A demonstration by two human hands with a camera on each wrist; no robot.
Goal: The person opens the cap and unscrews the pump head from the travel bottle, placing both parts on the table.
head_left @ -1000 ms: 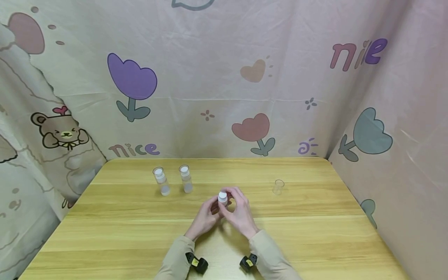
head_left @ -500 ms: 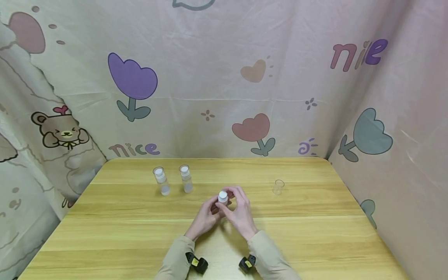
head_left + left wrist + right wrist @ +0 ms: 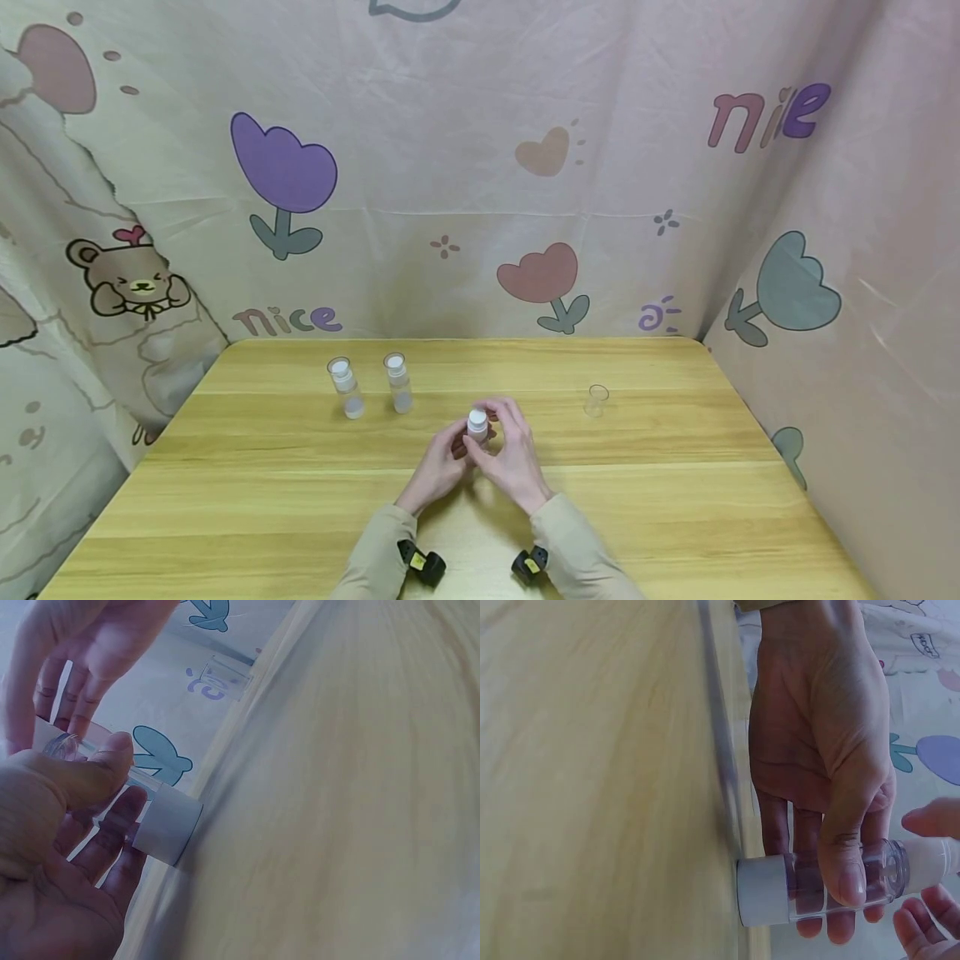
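Observation:
A small clear pump bottle (image 3: 477, 423) with a white top and a white base is between both hands, in front of the person. My left hand (image 3: 438, 468) grips its see-through body, the thumb laid across it in the left wrist view. The white base (image 3: 168, 823) is low by the table surface. My right hand (image 3: 516, 460) curls its thumb and fingers about the white top (image 3: 928, 862), with thumb and fingertips on opposite sides of it in the right wrist view. The bottle stands upright, and its lower part is hidden by the hands in the head view.
Two similar bottles with white tops under clear covers, one (image 3: 346, 388) farther left and one (image 3: 399, 384) nearer the middle, stand at the back left. A small clear cap (image 3: 597, 402) sits at the right. Patterned cloth (image 3: 420, 167) hangs behind the wooden table (image 3: 675, 500).
The right thumb and fingers shift slightly about the white top, the thumb sliding a little left. The left hand, the bottle and the other things stay in place.

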